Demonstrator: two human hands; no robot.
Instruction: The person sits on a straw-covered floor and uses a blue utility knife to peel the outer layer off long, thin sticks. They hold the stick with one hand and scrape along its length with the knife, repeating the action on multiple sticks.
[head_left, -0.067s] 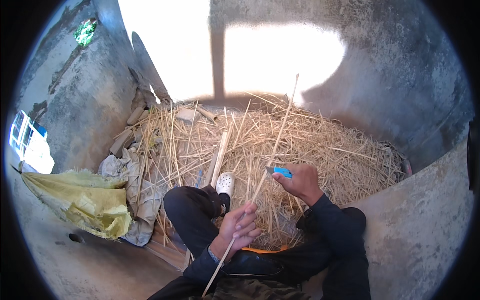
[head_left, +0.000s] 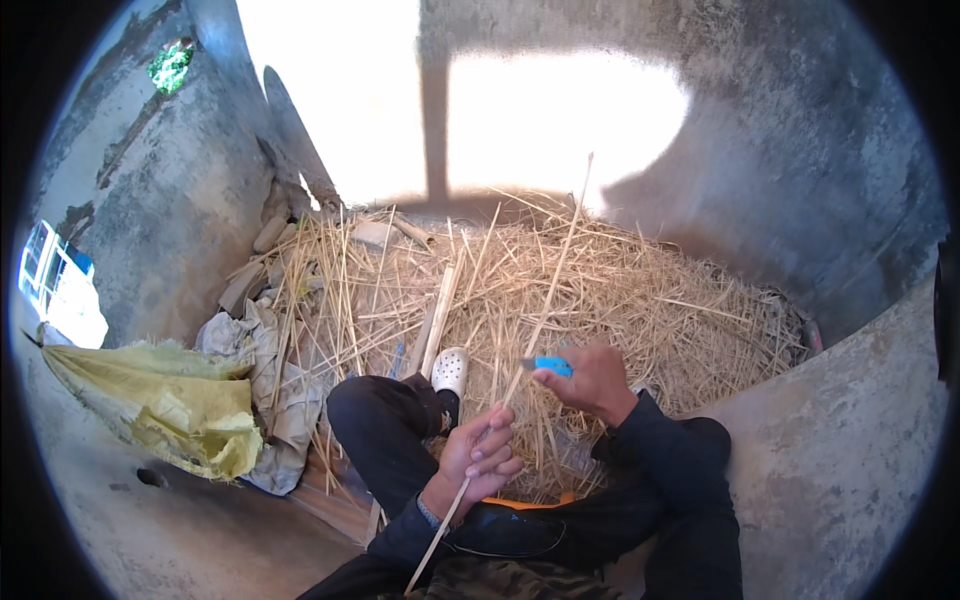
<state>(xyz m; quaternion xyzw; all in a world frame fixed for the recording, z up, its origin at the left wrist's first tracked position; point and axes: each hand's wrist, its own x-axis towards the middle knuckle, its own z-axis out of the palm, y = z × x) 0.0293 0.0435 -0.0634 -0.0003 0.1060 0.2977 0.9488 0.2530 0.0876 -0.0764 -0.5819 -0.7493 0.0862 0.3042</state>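
Observation:
A long thin pale stick (head_left: 548, 300) runs diagonally from my lap up over the straw pile. My left hand (head_left: 480, 452) grips its lower part near my knee. My right hand (head_left: 590, 380) holds a small knife with a blue handle (head_left: 548, 366) against the stick a little higher up. I sit with legs in dark trousers, one foot in a white clog (head_left: 450, 370) pointing into the straw.
A big heap of dry straw and split cane (head_left: 620, 290) fills the floor ahead. A flat wooden slat (head_left: 438, 318) lies in it. A crumpled yellow sack (head_left: 170, 405) and grey sacks (head_left: 270, 370) lie left. Concrete walls (head_left: 180, 200) surround; a window opening is at far left.

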